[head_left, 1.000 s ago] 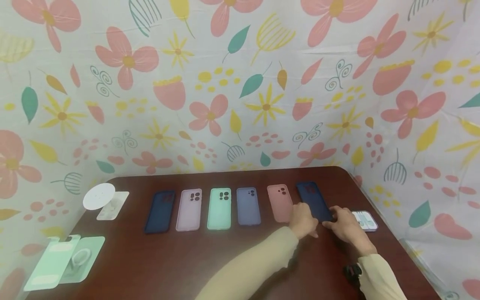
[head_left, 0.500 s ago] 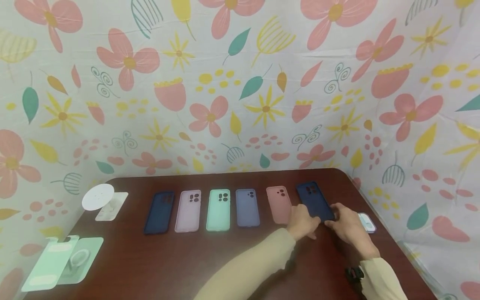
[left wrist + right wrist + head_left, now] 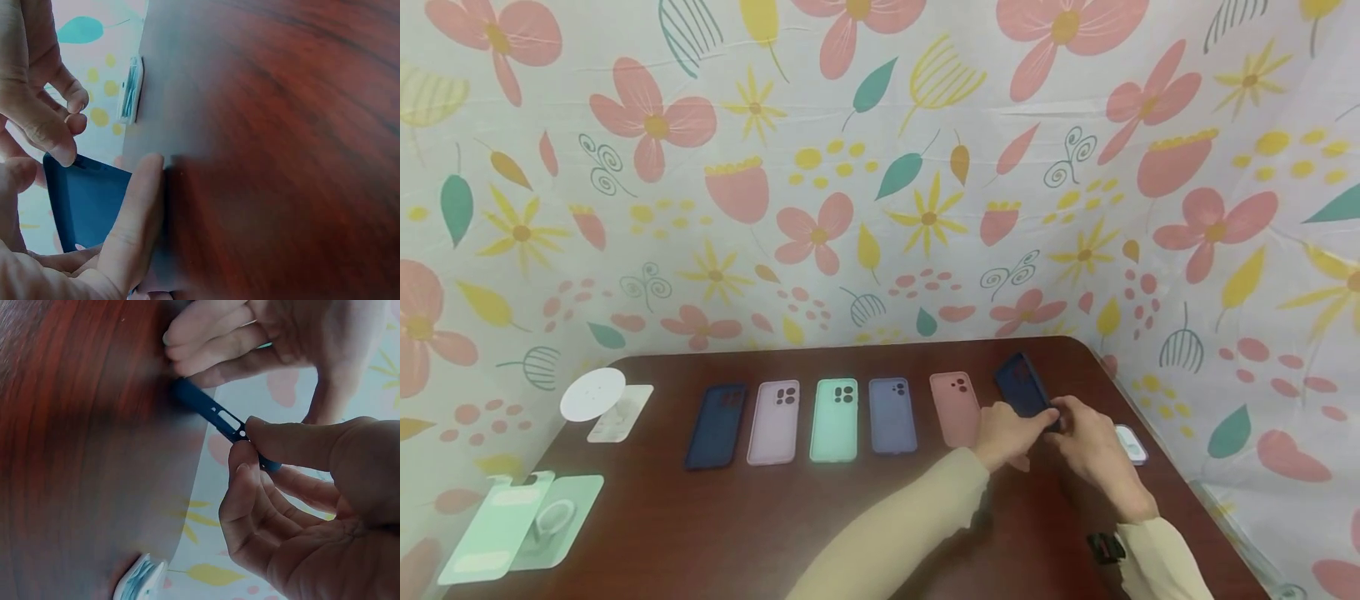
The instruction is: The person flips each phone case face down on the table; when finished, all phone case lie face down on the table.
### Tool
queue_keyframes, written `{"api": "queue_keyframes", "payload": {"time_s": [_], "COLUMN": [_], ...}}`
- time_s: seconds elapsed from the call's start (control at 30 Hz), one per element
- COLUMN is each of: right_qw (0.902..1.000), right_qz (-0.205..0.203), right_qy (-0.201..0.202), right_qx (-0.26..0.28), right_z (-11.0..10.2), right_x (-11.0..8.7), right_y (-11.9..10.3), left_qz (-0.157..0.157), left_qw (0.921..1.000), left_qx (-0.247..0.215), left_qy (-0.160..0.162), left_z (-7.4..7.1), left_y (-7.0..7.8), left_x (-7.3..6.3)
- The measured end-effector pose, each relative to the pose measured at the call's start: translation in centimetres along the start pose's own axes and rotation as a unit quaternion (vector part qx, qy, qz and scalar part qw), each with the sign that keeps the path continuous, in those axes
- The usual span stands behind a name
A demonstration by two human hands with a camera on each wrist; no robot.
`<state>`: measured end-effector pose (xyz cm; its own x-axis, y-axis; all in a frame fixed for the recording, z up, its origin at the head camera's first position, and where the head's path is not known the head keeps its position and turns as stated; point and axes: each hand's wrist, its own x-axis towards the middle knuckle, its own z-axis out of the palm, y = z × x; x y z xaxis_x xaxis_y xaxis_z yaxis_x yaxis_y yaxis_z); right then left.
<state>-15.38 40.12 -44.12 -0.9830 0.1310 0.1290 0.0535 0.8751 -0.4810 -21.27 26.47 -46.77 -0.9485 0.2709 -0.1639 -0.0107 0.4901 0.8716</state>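
A dark blue phone case point(image 3: 1021, 387) tilts up on one long side at the right end of a row of cases. My right hand point(image 3: 1086, 442) pinches its raised near corner between thumb and fingers; in the right wrist view the case's end wall point(image 3: 206, 407) shows small port cutouts. At the same near end, my left hand point(image 3: 1009, 437) holds the case, thumb reaching toward the raised corner and fingers low by the table. The left wrist view shows the case's inner face point(image 3: 87, 206), partly hidden by the left hand's fingers.
To the left lie a pink case point(image 3: 953, 404), a slate-blue case point(image 3: 892, 417), a mint case point(image 3: 834, 421), a lilac case point(image 3: 774, 423) and another dark blue case point(image 3: 715, 427). A white-edged small box point(image 3: 1130, 445) sits right. White point(image 3: 593, 394) and green stands point(image 3: 497, 529) stand left.
The dark blue case lay flat on the table; its right long side has since been lifted, tilting it leftward. Both hands have closed in on its near end.
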Motion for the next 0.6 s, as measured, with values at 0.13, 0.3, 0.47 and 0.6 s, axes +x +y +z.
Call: {"api": "queue_keyframes", "payload": {"time_s": [0.13, 0.3, 0.47, 0.6], "right_qw": [1.0000, 0.9995, 0.9955, 0.9901], "right_qz": [-0.006, -0.003, 0.006, 0.003], "right_qy": [-0.002, -0.028, -0.075, -0.105], "right_qx": [0.003, 0.015, 0.058, 0.094], "right_z": [0.2, 0.3, 0.8, 1.3], "right_x": [-0.1, -0.1, 0.0, 0.4], "right_y": [-0.4, -0.4, 0.3, 1.1], "left_qz": [-0.018, -0.040, -0.037, -0.016], "left_qw": [0.9992, 0.9908, 0.9783, 0.9761], "left_qx": [-0.030, -0.117, -0.191, -0.208], "left_qy": [-0.018, -0.055, -0.072, -0.060], "left_z": [-0.2, -0.9, -1.9, -2.4], "left_y": [0.0, 0.2, 0.3, 0.2], "left_x": [0.2, -0.1, -0.3, 0.1]}}
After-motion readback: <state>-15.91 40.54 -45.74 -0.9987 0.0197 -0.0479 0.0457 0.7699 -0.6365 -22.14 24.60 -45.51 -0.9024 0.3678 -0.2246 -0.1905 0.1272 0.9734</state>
